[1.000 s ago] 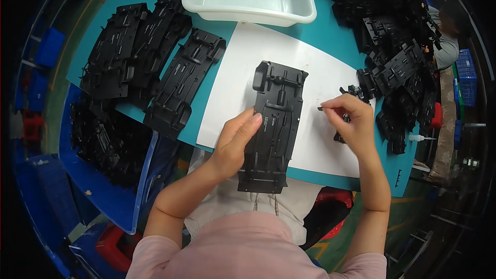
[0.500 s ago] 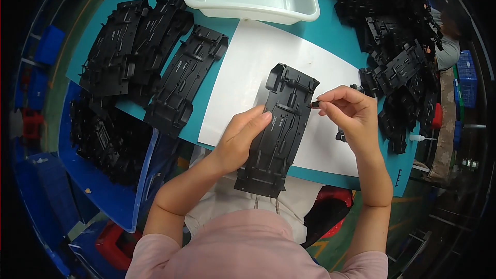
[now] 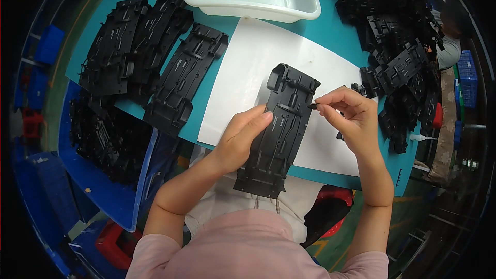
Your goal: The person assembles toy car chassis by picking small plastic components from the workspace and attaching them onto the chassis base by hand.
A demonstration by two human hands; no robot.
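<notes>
A long black plastic chassis-like panel (image 3: 281,129) is tilted over the near edge of the white sheet, its ribbed side facing up. My left hand (image 3: 242,137) grips its left edge, thumb on top and the other fingers hidden beneath. At the panel's right edge, my right hand (image 3: 349,114) pinches a small black part (image 3: 313,106) between thumb and fingertips. That part is at or very close to the edge; whether it touches cannot be made out.
Several similar black panels (image 3: 181,80) lie on the teal table at left. A white tub (image 3: 253,13) stands at the back. Black parts (image 3: 403,67) are heaped at right, near a small white-tipped bottle (image 3: 421,137). A blue bin (image 3: 142,175) holds more black parts.
My right hand has shifted very slightly left, and the small part in its fingers has turned a little. My left hand and the panel have hardly moved.
</notes>
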